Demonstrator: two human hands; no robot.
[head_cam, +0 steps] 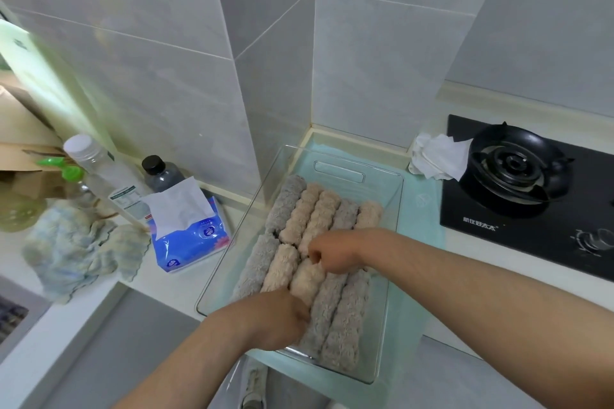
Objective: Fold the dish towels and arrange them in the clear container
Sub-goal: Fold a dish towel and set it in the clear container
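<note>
A clear container (385, 176) stands on the counter over a pale green mat. Inside lie several rolled dish towels in two rows, grey ones (287, 199) and beige ones (324, 216). A beige roll (307, 279) in the near row lies between my hands. My right hand (332, 254) is curled at its far end, fingers pinched on the fabric. My left hand (279, 319) presses at its near end, with fingertips tucked against the neighbouring grey roll (327, 309). A crumpled blue-and-cream towel (76, 249) lies on the counter at the left, outside the container.
A blue tissue pack (189, 232) lies left of the container. Behind it stand a dark bottle (161, 173) and a clear bottle (99, 169). A black gas hob (528, 189) fills the right, with a crumpled white tissue (435, 156) beside it. Tiled walls close the back.
</note>
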